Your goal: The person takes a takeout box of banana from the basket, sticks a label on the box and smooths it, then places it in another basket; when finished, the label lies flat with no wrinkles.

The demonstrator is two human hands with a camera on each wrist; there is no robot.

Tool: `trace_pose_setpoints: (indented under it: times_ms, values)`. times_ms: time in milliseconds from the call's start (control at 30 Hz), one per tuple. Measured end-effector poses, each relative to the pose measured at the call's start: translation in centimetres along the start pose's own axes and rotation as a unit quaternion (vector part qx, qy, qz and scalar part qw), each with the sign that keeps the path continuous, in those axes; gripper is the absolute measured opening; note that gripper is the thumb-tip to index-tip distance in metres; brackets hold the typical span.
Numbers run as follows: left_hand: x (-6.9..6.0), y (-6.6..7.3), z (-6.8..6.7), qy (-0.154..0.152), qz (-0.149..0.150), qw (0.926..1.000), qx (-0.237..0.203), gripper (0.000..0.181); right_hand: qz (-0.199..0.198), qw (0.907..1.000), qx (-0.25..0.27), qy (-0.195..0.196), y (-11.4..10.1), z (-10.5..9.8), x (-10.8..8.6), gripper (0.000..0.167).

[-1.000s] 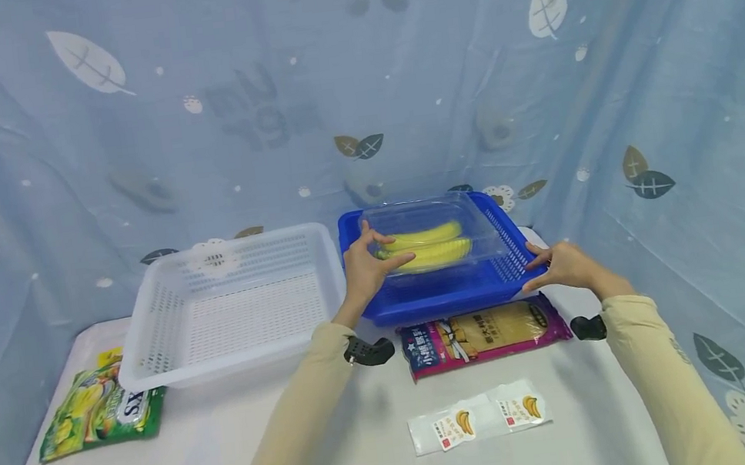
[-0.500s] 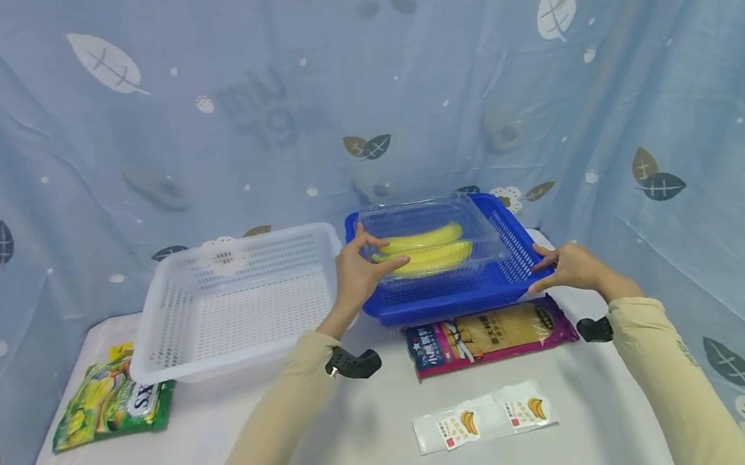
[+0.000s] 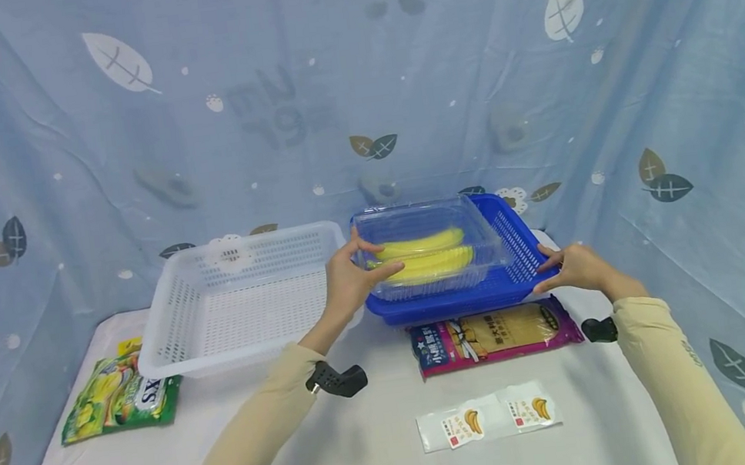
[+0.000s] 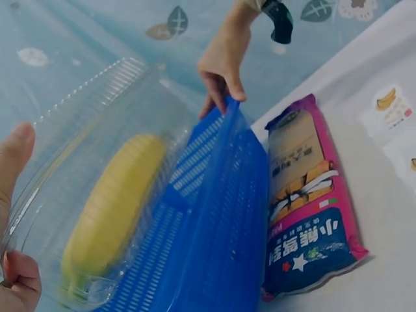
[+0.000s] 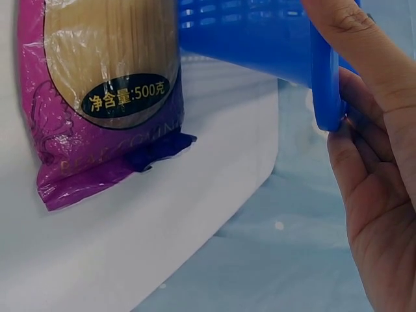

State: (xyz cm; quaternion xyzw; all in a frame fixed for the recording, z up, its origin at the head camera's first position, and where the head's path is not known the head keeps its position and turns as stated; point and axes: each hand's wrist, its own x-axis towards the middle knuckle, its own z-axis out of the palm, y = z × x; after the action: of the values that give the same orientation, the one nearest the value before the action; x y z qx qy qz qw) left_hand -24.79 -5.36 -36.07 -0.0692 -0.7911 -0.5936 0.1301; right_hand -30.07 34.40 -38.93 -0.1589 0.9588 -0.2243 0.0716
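Note:
My left hand (image 3: 349, 278) grips the left end of a clear plastic box (image 3: 406, 220) between thumb and fingers. Inside the box lie yellow bananas (image 3: 435, 263), one of them large in the left wrist view, seen through the plastic. The box sits over the left part of a blue basket (image 3: 451, 306); how far down it reaches inside is unclear. At the basket's right end, my right hand (image 3: 582, 269) pinches the rim. The right wrist view has the thumb above the blue rim (image 5: 326, 84) and the other fingers curled under it.
Left of the blue basket stands a white basket (image 3: 254, 352). A pack of dry noodles (image 3: 497, 335) lies in front of the blue one. Nearer are banana-printed labels (image 3: 489, 417) on backing. A green snack bag (image 3: 121, 399) lies far left. Patterned curtain (image 3: 301, 102) hangs behind.
The left hand has shifted left, and the clear box has slid left relative to the blue basket. The right hand keeps hold of the rim. The head view has turned slightly left.

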Motion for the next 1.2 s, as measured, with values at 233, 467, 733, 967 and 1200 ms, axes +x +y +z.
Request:
trace_pose_setpoints:
  times_ms: [233, 467, 733, 967, 1200]
  values:
    - [-0.7, 0.3, -1.1, 0.005, 0.000, 1.0000, 0.007, 0.043, 0.005, 0.9999, -0.009, -0.003, -0.1, -0.2, 0.2, 0.063]
    - [-1.7, 0.4, -2.3, 0.010, -0.003, 0.9999, 0.002, 0.042, 0.007, 0.9999, -0.010, -0.008, -0.3, -0.2, 0.2, 0.064]
    - [-3.5, 1.0, -3.9, 0.007, 0.006, 0.9999, 0.012, 0.040, 0.014, 0.9995, -0.025, -0.013, -0.5, -0.1, 0.1, 0.062]
    - [-5.6, 1.2, -5.4, -0.002, 0.013, 0.9999, 0.005, 0.038, 0.015, 0.9996, -0.023, -0.012, -0.5, -0.2, 0.1, 0.062]
    - [-8.0, 1.2, -6.2, -0.002, 0.013, 0.9999, 0.001, 0.037, 0.018, 0.9995, -0.025, -0.011, -0.3, -0.2, 0.1, 0.060]
